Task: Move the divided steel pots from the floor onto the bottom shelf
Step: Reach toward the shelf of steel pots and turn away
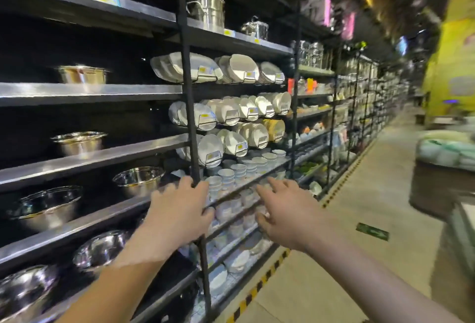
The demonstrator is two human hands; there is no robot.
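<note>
Steel pots and bowls [138, 180] stand on the dark shelves at the left, with more [100, 248] lower down. No pot on the floor is in view, and the bottom shelf is mostly cut off at the lower edge. My left hand [180, 214] is wrapped around the black upright post [195, 168] of the shelving. My right hand [285, 214] hovers in the air in front of the stacked bowls, fingers spread, holding nothing. The picture is blurred by motion.
White plates [231, 70] and stacked ceramic bowls [239, 171] fill the racks right of the post. The aisle floor [359, 220] runs away to the right, edged with a yellow-black stripe [259, 286]. A display stand [447, 163] sits at the right.
</note>
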